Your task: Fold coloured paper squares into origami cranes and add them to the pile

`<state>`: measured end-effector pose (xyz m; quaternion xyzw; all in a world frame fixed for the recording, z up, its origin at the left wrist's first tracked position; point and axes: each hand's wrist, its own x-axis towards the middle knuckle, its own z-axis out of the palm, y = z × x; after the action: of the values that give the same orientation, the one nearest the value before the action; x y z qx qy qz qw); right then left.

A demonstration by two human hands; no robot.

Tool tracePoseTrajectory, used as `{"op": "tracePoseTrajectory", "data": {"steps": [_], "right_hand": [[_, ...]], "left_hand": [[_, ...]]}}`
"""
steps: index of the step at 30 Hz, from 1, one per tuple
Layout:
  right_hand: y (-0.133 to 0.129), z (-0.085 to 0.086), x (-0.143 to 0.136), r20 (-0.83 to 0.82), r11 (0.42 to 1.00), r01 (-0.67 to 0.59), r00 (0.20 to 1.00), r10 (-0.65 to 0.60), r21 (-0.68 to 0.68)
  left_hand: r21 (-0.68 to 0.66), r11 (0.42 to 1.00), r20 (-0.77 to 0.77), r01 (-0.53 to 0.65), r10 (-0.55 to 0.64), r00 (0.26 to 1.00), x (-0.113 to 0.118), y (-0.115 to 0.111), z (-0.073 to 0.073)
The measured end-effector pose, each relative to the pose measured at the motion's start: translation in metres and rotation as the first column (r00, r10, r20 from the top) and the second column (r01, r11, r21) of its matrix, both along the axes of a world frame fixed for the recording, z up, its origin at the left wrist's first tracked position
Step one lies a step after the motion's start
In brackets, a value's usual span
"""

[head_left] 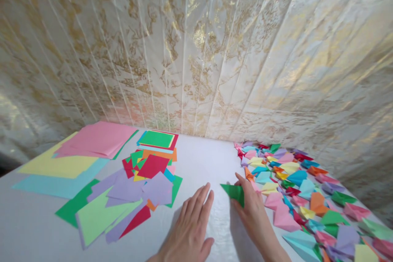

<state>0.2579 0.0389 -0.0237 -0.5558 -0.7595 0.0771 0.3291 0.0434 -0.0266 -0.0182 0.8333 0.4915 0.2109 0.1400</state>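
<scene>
My right hand (250, 204) grips a small green folded paper plane (233, 193) between thumb and fingers, its pointed end facing left. Just left of it, my left hand (195, 221) rests palm down near the white table top (202, 159), fingers stretched out and holding nothing. Close beyond my right hand spreads a crowd of small folded paper planes (297, 178) in many colours. To the left of my left hand lie loose paper pieces, among them a purple sheet (158, 188), a red sheet (153, 166) and a light green sheet (104, 215).
At the far left lie large sheets: a pink stack (98, 139), a yellow sheet (58, 161) and a light blue sheet (58, 186). A neat pile of small rectangles with a green top sheet (156, 139) sits at the back. A gold-patterned curtain (196, 49) hangs behind the table.
</scene>
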Motion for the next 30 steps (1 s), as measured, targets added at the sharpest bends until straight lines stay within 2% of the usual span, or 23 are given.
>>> {"op": "tracePoseTrajectory", "data": {"steps": [2, 5, 8, 11, 13, 17, 23, 27, 30], "right_hand": [[-0.005, 0.006, -0.010, -0.039, 0.986, -0.140, 0.990, 0.138, -0.084], [-0.012, 0.021, -0.029, -0.028, 0.902, -0.422, 0.907, 0.421, -0.092], [-0.016, 0.028, -0.041, -0.014, 0.840, -0.542, 0.841, 0.541, -0.019], [-0.017, 0.024, -0.039, 0.048, 0.785, -0.619, 0.783, 0.620, -0.031], [-0.019, 0.020, -0.032, 0.101, 0.782, -0.622, 0.775, 0.623, -0.050], [-0.031, 0.020, -0.019, 0.174, 0.837, -0.546, 0.821, 0.543, -0.034], [-0.040, 0.023, -0.025, 0.220, 0.867, -0.498, 0.850, 0.479, 0.035], [-0.038, 0.029, -0.029, 0.179, 0.846, -0.531, 0.837, 0.516, 0.042], [-0.040, 0.034, -0.028, 0.153, 0.808, -0.589, 0.796, 0.586, -0.031]], "left_hand": [[-0.004, 1.000, -0.007, -0.020, 0.020, 1.000, -0.004, -0.004, 0.004], [0.018, 1.000, -0.045, -0.005, 0.006, 0.999, -0.013, -0.007, 0.017], [0.001, 0.996, -0.096, 0.086, -0.085, 0.992, -0.023, -0.007, 0.028], [-0.069, 0.988, -0.141, 0.136, -0.145, 0.979, -0.033, -0.010, 0.029], [-0.094, 0.987, -0.163, 0.131, -0.145, 0.976, -0.037, -0.012, 0.026], [-0.087, 0.990, -0.171, 0.110, -0.124, 0.977, -0.037, -0.016, 0.021], [-0.078, 0.995, -0.136, 0.067, -0.077, 0.988, -0.033, -0.018, 0.021], [-0.069, 0.989, -0.049, 0.133, -0.137, 0.989, -0.033, -0.017, 0.028], [-0.089, 0.969, 0.023, 0.230, -0.229, 0.973, -0.034, -0.016, 0.032]]}}
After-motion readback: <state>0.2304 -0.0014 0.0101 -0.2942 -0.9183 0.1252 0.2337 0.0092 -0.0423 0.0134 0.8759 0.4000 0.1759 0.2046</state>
